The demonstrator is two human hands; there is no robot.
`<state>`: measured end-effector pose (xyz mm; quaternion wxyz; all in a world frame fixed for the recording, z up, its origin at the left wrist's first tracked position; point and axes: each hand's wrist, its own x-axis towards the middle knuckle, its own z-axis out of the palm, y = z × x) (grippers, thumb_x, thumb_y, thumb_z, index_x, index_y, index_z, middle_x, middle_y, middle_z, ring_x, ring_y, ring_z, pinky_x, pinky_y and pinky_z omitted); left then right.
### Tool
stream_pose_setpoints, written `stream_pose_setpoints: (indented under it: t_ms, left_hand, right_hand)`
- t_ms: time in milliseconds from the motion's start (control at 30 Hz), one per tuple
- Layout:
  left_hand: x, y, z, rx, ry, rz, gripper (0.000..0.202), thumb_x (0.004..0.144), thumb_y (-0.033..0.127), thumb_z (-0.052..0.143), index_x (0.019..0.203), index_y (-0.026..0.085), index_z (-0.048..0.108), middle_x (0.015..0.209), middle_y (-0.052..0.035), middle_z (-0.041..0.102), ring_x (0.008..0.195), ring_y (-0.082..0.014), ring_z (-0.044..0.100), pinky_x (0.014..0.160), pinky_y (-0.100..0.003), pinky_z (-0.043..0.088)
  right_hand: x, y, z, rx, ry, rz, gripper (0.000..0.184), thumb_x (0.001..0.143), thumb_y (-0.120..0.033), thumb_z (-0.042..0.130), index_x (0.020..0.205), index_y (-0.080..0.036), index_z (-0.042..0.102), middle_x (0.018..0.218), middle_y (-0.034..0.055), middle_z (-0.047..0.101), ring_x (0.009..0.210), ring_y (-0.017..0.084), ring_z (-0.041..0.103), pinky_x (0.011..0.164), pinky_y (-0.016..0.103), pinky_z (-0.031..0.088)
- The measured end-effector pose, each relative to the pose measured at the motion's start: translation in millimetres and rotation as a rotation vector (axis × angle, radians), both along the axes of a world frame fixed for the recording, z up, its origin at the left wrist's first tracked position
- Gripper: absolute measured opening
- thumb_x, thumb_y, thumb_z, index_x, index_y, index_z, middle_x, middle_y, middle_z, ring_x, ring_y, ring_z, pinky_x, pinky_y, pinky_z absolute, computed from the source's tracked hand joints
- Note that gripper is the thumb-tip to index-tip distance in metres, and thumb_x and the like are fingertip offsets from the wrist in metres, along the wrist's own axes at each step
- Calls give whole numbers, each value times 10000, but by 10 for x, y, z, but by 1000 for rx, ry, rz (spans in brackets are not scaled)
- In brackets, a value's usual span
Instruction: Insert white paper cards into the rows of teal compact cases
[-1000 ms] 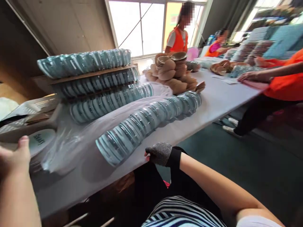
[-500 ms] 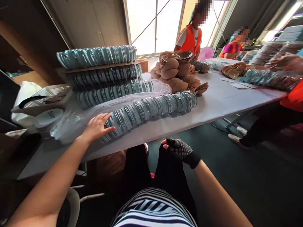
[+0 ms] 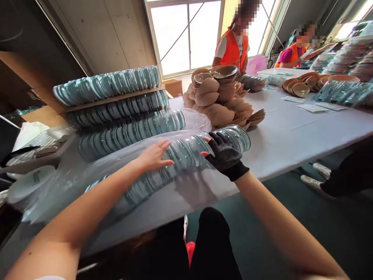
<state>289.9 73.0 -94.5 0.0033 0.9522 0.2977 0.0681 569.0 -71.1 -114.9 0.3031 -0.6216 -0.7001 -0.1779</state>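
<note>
A long sleeve of clear bluish plastic lids (image 3: 186,149) lies on its side on the white table (image 3: 291,134), partly inside a clear plastic bag (image 3: 72,182). My left hand (image 3: 154,154), bare, rests flat on the middle of this sleeve with its fingers stretched out. My right hand (image 3: 223,151), in a black dotted glove, presses on the sleeve further right, fingers spread over the lids. More sleeves of the same lids (image 3: 116,99) are stacked behind, separated by cardboard sheets.
A heap of brown paper bowls (image 3: 218,97) stands mid-table. Two people in orange vests (image 3: 233,48) work at the far side near a window. More bowls (image 3: 301,87), lids (image 3: 344,93) and a white basket (image 3: 276,76) sit at right. A white tray (image 3: 32,146) is at left.
My left hand slid along the sleeve toward its middle. My right hand rose from below the table edge and landed on the sleeve of lids.
</note>
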Motion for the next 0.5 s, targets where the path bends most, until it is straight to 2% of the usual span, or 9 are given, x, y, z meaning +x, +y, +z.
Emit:
stream_pose_setpoints:
  t_ms: [67,167,233,333,433,500]
  left_hand:
    - [304,153,-15,-101,23,-38,1005,758,718,575,1532,165,249,1592,-180,230,1458,-310,259,1181,-434,244]
    - [467,243,-73,-203,49,-94,1071,704,714,638,1548,212,212,1606,-156,194,1461,-307,255,1178,-437,271]
    - [420,217,-108,-226,55,-134,1083,659,674,707,1545,271,231,1611,-120,191,1464,-324,242,1178,-468,280]
    - [295,124,-96,-295,101,-159,1104,592,605,789,1528,358,259,1609,-80,203,1456,-365,245,1164,-547,297]
    - [340,54,12,-382,151,-135,1088,617,610,771,1533,332,255,1599,-111,225,1452,-389,237,1153,-609,276]
    - [557,23,108,-413,118,-92,1036,698,643,694,1547,277,226,1601,-146,203,1466,-380,198,1162,-610,248]
  right_hand:
    - [208,338,56,-41,-154,-37,594,926,-553,468,1352,-145,537,1446,183,457,1344,352,350,1110,531,249]
    - [414,591,-38,-176,-215,-23,673,917,-632,408,1338,-127,551,1372,192,517,1263,352,421,1089,523,271]
    - [443,600,-151,-239,-173,-18,730,895,-686,393,1371,-150,532,1375,178,522,1268,350,426,1105,523,265]
    - [390,502,-218,-277,-95,-50,763,876,-707,405,1421,-181,495,1452,172,464,1376,362,326,1150,555,202]
    - [430,412,-96,-313,-34,-47,727,893,-674,411,1416,-178,504,1500,162,412,1428,356,253,1166,560,187]
    - [584,361,26,-342,0,-98,669,906,-632,430,1403,-193,520,1528,149,373,1440,354,229,1165,561,186]
